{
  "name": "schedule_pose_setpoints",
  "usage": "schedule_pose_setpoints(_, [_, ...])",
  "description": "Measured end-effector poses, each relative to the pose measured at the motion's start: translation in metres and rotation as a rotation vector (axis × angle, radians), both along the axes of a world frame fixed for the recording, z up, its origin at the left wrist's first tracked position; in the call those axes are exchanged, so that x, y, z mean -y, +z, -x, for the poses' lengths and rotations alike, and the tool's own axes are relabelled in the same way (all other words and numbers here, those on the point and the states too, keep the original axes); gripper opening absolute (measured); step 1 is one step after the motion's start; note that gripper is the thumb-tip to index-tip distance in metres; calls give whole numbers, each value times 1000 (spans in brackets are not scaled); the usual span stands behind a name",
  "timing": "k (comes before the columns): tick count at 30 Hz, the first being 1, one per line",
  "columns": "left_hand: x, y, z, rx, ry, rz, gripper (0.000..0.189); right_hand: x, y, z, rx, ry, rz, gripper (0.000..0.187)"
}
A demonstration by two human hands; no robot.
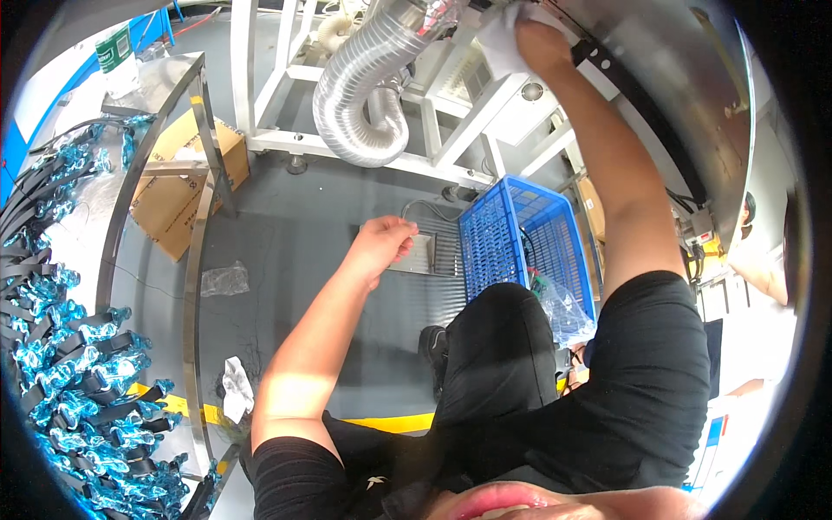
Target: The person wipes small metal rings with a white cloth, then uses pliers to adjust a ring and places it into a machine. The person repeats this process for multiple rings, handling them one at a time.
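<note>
My right hand (pixel 543 44) reaches up to the top of the view and presses on a white cloth or wipe (pixel 507 42), beside the metal underside of a machine (pixel 689 71). Its fingertips are partly hidden. My left hand (pixel 385 246) hangs over the grey floor with its fingers curled and thumb against them; whether something small is pinched there cannot be told. A ribbed silver flexible duct (pixel 364 97) curves down between my two hands. Right of my left hand stands a blue plastic crate (pixel 494 240) with a clear plastic bag (pixel 564 312) in it.
Many black cables with blue-wrapped ends (pixel 84 390) lie on a metal table at the left. Below it are a cardboard box (pixel 175 201), a clear plastic bag (pixel 225 279) and a crumpled white tissue (pixel 238 390). A white frame (pixel 390 153) stands ahead. Another person (pixel 760 266) is at the far right.
</note>
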State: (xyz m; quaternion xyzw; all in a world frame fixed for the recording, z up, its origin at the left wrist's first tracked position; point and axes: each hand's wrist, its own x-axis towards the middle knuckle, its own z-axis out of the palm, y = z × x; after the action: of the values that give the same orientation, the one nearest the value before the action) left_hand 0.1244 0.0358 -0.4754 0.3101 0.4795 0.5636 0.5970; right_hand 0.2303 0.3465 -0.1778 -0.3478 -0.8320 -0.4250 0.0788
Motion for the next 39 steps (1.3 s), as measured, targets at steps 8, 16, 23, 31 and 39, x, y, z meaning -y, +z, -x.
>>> schedule_pose_setpoints(8, [7, -2, 2, 22, -11, 30, 20, 24, -64, 4, -125, 192, 137, 40])
schedule_pose_setpoints(16, [0, 1, -2, 43, 2, 41, 19, 6, -17, 12, -71, 311, -56, 44])
schedule_pose_setpoints(23, [3, -3, -6, 11, -25, 27, 20, -7, -3, 2, -493, 142, -34, 37])
schedule_pose_setpoints(31, [1, -7, -16, 0, -57, 32, 21, -36, -13, 31, -525, 15, 166, 33])
schedule_pose_setpoints(39, [-5, -12, -33, -19, -93, 71, 22, -6, 16, 4, -502, 150, 374, 37])
